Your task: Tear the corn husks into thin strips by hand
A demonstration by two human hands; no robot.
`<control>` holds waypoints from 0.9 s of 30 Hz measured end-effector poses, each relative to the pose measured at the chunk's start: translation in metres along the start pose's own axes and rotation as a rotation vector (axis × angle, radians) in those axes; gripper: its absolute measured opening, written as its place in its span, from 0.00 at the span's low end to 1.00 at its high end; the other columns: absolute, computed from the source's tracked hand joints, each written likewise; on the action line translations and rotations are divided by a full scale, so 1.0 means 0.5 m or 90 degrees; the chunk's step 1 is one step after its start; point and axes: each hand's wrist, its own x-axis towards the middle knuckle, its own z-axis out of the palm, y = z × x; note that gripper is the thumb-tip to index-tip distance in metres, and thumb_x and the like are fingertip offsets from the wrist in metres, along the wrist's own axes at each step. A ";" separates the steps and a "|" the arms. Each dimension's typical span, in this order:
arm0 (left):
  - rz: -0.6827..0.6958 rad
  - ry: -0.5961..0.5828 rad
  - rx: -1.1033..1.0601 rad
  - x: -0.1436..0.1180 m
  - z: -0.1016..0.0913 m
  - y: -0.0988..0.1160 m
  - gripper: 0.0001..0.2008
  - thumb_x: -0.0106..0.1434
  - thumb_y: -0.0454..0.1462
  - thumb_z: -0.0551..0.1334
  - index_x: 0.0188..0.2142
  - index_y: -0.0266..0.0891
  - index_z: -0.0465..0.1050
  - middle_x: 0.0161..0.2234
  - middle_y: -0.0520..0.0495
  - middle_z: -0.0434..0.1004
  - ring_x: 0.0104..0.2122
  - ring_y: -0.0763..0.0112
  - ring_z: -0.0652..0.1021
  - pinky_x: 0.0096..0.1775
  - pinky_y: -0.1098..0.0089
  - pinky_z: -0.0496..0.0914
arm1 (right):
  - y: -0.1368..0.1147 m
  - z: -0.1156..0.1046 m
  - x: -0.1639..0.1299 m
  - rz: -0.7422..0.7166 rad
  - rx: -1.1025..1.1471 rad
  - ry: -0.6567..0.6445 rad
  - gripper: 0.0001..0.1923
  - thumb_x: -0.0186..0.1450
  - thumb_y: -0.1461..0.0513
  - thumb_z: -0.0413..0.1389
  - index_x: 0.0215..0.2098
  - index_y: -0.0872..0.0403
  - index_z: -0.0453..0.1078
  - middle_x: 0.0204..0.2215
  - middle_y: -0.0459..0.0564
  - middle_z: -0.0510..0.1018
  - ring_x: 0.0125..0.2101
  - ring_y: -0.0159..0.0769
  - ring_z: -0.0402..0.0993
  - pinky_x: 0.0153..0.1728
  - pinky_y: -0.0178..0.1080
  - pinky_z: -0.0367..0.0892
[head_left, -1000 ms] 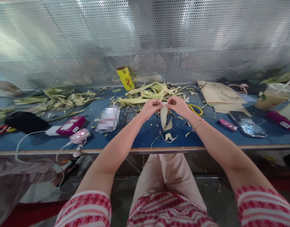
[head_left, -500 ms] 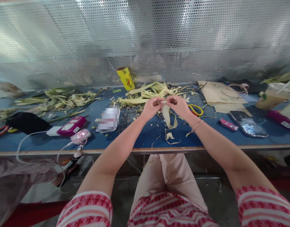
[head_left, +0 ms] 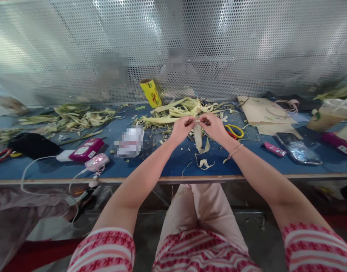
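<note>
My left hand (head_left: 182,129) and my right hand (head_left: 213,126) meet above the middle of the blue table (head_left: 167,160), each pinching the top end of a pale leaf strip (head_left: 199,139). The strip hangs down between them, and its lower end curls onto the table. Cut strip scraps (head_left: 204,163) lie just below it, near the front edge. A heap of pale green leaves (head_left: 179,110) sits right behind my hands. Yellow-handled scissors (head_left: 234,131) lie just to the right of my right hand.
A yellow roll (head_left: 151,93) leans on the perforated metal wall. More leaves (head_left: 74,118) cover the left. A magenta device (head_left: 83,149), a pink gadget (head_left: 96,162) with cables and a black pouch (head_left: 31,145) lie left. A phone (head_left: 298,149), cardboard (head_left: 261,111) and a drink cup (head_left: 326,114) are right.
Both hands stayed together at the strip's top, shifting only slightly. The hanging strip twisted and swung a little right, and its lower end now curls onto the table.
</note>
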 end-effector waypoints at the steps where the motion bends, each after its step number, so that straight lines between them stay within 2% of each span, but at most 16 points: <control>1: 0.002 0.003 0.005 0.000 0.000 0.000 0.04 0.56 0.33 0.63 0.32 0.36 0.74 0.31 0.48 0.78 0.31 0.72 0.75 0.38 0.71 0.70 | 0.000 0.001 0.000 0.005 0.011 -0.008 0.08 0.62 0.56 0.56 0.34 0.53 0.69 0.35 0.52 0.75 0.36 0.39 0.72 0.36 0.41 0.69; 5: 0.010 0.005 0.027 0.000 0.001 0.001 0.04 0.57 0.34 0.63 0.33 0.36 0.74 0.31 0.48 0.78 0.31 0.72 0.75 0.39 0.70 0.70 | 0.002 0.004 -0.001 0.009 0.032 -0.025 0.07 0.61 0.58 0.56 0.35 0.53 0.69 0.34 0.51 0.76 0.35 0.39 0.72 0.37 0.42 0.69; 14: 0.048 0.009 0.076 0.000 -0.001 -0.001 0.03 0.57 0.33 0.63 0.32 0.37 0.75 0.32 0.47 0.78 0.33 0.71 0.75 0.40 0.68 0.69 | 0.015 0.004 -0.001 -0.038 -0.047 -0.010 0.07 0.63 0.57 0.56 0.33 0.52 0.69 0.33 0.51 0.75 0.35 0.39 0.72 0.40 0.44 0.69; 18: 0.033 0.002 0.043 0.001 -0.002 -0.001 0.04 0.58 0.34 0.62 0.33 0.37 0.74 0.33 0.47 0.77 0.33 0.71 0.75 0.40 0.68 0.69 | 0.009 0.002 -0.002 -0.056 -0.051 -0.016 0.06 0.63 0.58 0.56 0.35 0.52 0.67 0.35 0.52 0.74 0.37 0.39 0.71 0.41 0.44 0.68; 21: 0.010 0.027 0.006 0.011 -0.008 -0.012 0.06 0.58 0.33 0.61 0.36 0.36 0.73 0.31 0.48 0.76 0.31 0.73 0.74 0.39 0.70 0.69 | -0.008 -0.020 -0.001 -0.039 -0.035 -0.029 0.16 0.58 0.56 0.61 0.42 0.52 0.66 0.39 0.52 0.73 0.39 0.39 0.69 0.41 0.43 0.68; 22: 0.002 0.051 -0.001 0.017 -0.012 -0.018 0.08 0.57 0.31 0.61 0.38 0.37 0.72 0.31 0.49 0.75 0.30 0.74 0.74 0.37 0.71 0.69 | -0.015 -0.031 -0.001 -0.024 -0.023 -0.061 0.16 0.58 0.56 0.61 0.41 0.52 0.67 0.37 0.51 0.73 0.37 0.37 0.69 0.39 0.41 0.68; 23: -0.004 0.074 -0.009 0.023 -0.017 -0.025 0.09 0.57 0.32 0.61 0.39 0.37 0.71 0.30 0.50 0.74 0.29 0.75 0.73 0.37 0.71 0.69 | -0.022 -0.043 -0.001 -0.012 0.001 -0.154 0.13 0.58 0.56 0.61 0.37 0.53 0.67 0.33 0.49 0.73 0.33 0.34 0.69 0.35 0.39 0.67; 24: -0.014 0.095 -0.016 0.029 -0.022 -0.033 0.09 0.57 0.32 0.61 0.40 0.37 0.70 0.30 0.51 0.73 0.29 0.75 0.73 0.36 0.72 0.69 | -0.028 -0.054 -0.001 -0.001 0.039 -0.285 0.11 0.58 0.55 0.60 0.34 0.53 0.68 0.29 0.47 0.73 0.28 0.31 0.68 0.31 0.36 0.66; 26: -0.040 0.138 -0.025 0.041 -0.033 -0.050 0.09 0.57 0.31 0.61 0.39 0.38 0.69 0.28 0.52 0.71 0.28 0.75 0.73 0.36 0.72 0.68 | -0.036 -0.068 -0.004 0.024 0.088 -0.610 0.11 0.58 0.55 0.60 0.33 0.54 0.70 0.25 0.45 0.74 0.24 0.29 0.68 0.25 0.33 0.65; 27: -0.059 0.154 -0.027 0.045 -0.038 -0.057 0.10 0.56 0.31 0.61 0.39 0.38 0.69 0.28 0.52 0.71 0.28 0.75 0.73 0.36 0.71 0.68 | -0.038 -0.070 -0.006 0.043 0.081 -0.707 0.12 0.57 0.55 0.61 0.35 0.54 0.71 0.25 0.44 0.75 0.23 0.28 0.68 0.23 0.32 0.63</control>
